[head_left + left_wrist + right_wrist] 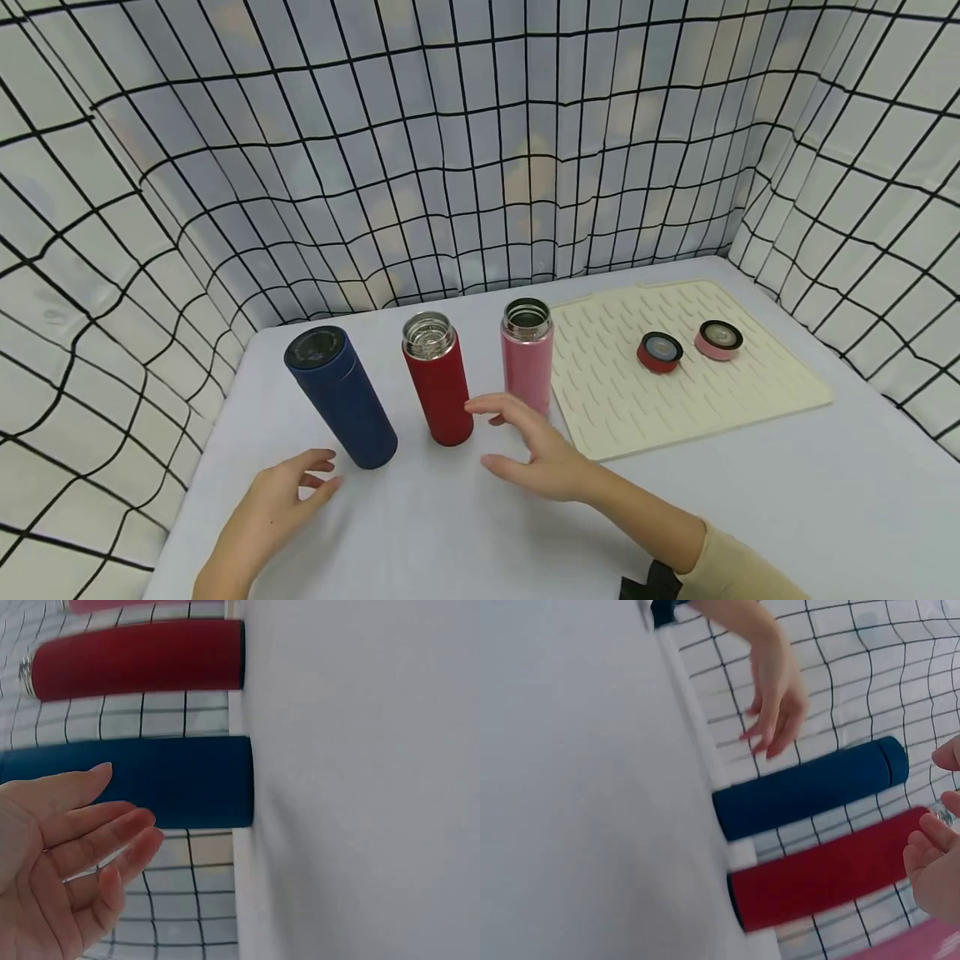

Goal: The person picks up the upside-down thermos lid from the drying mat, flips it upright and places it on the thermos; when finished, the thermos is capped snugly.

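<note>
A blue thermos (341, 396) with its lid on stands at the left of the table. Beside it is a red thermos (438, 387), uncapped, its steel neck bare. Third in the row stands an uncapped pink thermos (527, 358), its lower part hidden behind my right hand. My left hand (276, 504) is just in front of the blue thermos with loosely bent fingers and nothing in them. Thumb and fingers apart, my right hand (542, 454) hovers in front of the red and pink thermoses; whether a fingertip touches the red one I cannot tell.
On a cream ribbed mat (615, 425) at the right lie a red lid (660, 352) and a pink lid (718, 340). Black wire grid (480, 162) backed by pale cloth encloses the white table (420, 533) at the back and sides.
</note>
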Motion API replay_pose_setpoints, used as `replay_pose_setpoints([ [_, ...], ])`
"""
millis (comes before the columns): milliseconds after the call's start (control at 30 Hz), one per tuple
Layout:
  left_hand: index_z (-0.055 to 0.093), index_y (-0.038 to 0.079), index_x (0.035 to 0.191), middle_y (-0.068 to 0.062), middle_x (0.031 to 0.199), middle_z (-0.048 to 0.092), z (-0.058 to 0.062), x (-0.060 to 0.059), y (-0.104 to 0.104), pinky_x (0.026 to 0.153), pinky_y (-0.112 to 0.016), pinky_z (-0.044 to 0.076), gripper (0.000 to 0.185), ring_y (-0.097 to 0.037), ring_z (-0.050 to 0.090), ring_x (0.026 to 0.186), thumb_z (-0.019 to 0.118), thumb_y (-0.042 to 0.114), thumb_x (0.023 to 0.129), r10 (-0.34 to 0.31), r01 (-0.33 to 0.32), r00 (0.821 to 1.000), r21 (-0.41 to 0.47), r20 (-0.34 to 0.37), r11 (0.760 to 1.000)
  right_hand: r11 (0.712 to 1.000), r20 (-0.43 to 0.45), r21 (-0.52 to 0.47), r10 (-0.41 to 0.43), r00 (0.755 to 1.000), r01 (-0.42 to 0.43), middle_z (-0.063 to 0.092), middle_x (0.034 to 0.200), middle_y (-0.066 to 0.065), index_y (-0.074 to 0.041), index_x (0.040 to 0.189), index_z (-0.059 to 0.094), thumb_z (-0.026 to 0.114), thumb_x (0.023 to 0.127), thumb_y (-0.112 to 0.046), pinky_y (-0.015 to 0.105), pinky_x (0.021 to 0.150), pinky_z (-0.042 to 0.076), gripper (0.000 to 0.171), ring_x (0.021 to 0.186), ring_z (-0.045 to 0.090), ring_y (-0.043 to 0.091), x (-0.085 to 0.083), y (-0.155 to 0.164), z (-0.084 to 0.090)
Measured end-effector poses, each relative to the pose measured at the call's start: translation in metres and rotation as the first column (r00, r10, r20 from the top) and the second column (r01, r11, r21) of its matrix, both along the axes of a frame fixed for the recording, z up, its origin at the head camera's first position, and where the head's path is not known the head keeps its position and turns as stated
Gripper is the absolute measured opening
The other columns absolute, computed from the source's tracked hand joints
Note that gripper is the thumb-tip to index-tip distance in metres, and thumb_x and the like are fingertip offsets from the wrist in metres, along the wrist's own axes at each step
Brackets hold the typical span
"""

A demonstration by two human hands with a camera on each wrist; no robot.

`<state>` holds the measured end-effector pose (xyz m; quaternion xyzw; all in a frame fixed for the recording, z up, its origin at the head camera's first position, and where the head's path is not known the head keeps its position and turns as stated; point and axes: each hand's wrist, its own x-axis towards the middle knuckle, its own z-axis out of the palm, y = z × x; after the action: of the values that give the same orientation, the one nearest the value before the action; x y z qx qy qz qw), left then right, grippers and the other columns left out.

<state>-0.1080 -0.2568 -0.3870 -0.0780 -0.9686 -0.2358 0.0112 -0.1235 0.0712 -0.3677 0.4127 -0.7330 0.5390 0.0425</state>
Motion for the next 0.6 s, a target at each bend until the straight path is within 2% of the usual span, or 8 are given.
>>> replay_pose_setpoints([
  [67, 0.064, 0.008, 0.108, -0.002, 0.094, 0.068, 0.004, 0.009, 0.006, 0.066, -0.035, 0.051, 0.029, -0.018, 0.064, 0.079, 0.068, 0.021, 0.082, -0.024, 0.024, 0.999, -0.015, -0.022, 1.000, 0.999, -0.007, -0.041, -0.025, 1.000, 0.025, 0.048, 0.124, 0.013, 0.003, 0.124, 0.045, 0.058, 0.080, 0.009, 0.033, 0.094, 0.040, 0.046, 0.114, 0.044, 0.019, 0.002, 0.013, 0.004],
  [133, 0.065, 0.009, 0.108, -0.001, 0.095, 0.068, 0.008, 0.015, 0.013, 0.065, -0.035, 0.052, 0.029, -0.020, 0.064, 0.079, 0.068, 0.021, 0.082, -0.044, 0.044, 0.998, -0.019, -0.043, 0.999, 0.987, -0.009, -0.156, -0.023, 1.000, 0.022, 0.049, 0.118, 0.018, 0.010, 0.119, 0.045, 0.055, 0.079, 0.015, 0.031, 0.093, 0.041, 0.041, 0.110, 0.045, 0.019, -0.001, 0.028, 0.000],
  [200, 0.064, 0.009, 0.111, -0.003, 0.101, 0.067, 0.010, 0.017, 0.020, 0.068, -0.036, 0.052, 0.032, -0.022, 0.064, 0.081, 0.068, 0.020, 0.082, -0.065, 0.065, 0.995, -0.013, -0.074, 0.998, 0.953, -0.028, -0.302, -0.017, 0.999, 0.008, 0.050, 0.113, 0.019, 0.016, 0.113, 0.044, 0.052, 0.080, 0.018, 0.029, 0.090, 0.040, 0.034, 0.106, 0.046, 0.020, -0.009, 0.043, -0.010],
  [300, 0.060, 0.008, 0.118, -0.008, 0.113, 0.062, 0.010, 0.016, 0.031, 0.073, -0.038, 0.053, 0.040, -0.024, 0.063, 0.088, 0.069, 0.020, 0.081, -0.093, 0.095, 0.990, 0.018, -0.102, 0.995, 0.879, -0.071, -0.476, -0.035, 0.997, -0.003, 0.052, 0.108, 0.018, 0.024, 0.106, 0.040, 0.048, 0.083, 0.014, 0.028, 0.086, 0.041, 0.026, 0.100, 0.048, 0.023, -0.024, 0.066, -0.026],
  [400, 0.056, 0.007, 0.123, -0.009, 0.120, 0.058, 0.006, 0.013, 0.043, 0.077, -0.039, 0.052, 0.047, -0.025, 0.062, 0.094, 0.071, 0.019, 0.080, -0.117, 0.122, 0.988, 0.048, -0.104, 0.991, 0.855, -0.060, -0.513, -0.127, 0.990, 0.078, 0.053, 0.107, 0.014, 0.024, 0.105, 0.039, 0.050, 0.085, 0.010, 0.027, 0.086, 0.041, 0.027, 0.099, 0.050, 0.021, -0.037, 0.088, -0.036],
  [533, 0.048, 0.009, 0.131, -0.007, 0.127, 0.053, -0.001, 0.007, 0.060, 0.081, -0.040, 0.050, 0.056, -0.025, 0.060, 0.098, 0.070, 0.022, 0.081, -0.136, 0.139, 0.989, 0.065, -0.054, 0.988, 0.859, -0.047, -0.475, -0.241, 0.969, 0.191, 0.054, 0.106, 0.011, 0.024, 0.105, 0.040, 0.047, 0.081, 0.019, 0.026, 0.086, 0.040, 0.026, 0.099, 0.049, 0.020, -0.048, 0.114, -0.041],
  [600, 0.042, 0.009, 0.135, -0.007, 0.130, 0.050, -0.005, 0.004, 0.067, 0.083, -0.040, 0.050, 0.062, -0.025, 0.059, 0.101, 0.069, 0.024, 0.082, -0.144, 0.146, 0.989, 0.078, -0.032, 0.986, 0.860, -0.071, -0.449, -0.303, 0.950, 0.241, 0.053, 0.105, 0.008, 0.024, 0.105, 0.041, 0.046, 0.077, 0.024, 0.024, 0.084, 0.040, 0.028, 0.098, 0.049, 0.018, -0.051, 0.126, -0.042],
])
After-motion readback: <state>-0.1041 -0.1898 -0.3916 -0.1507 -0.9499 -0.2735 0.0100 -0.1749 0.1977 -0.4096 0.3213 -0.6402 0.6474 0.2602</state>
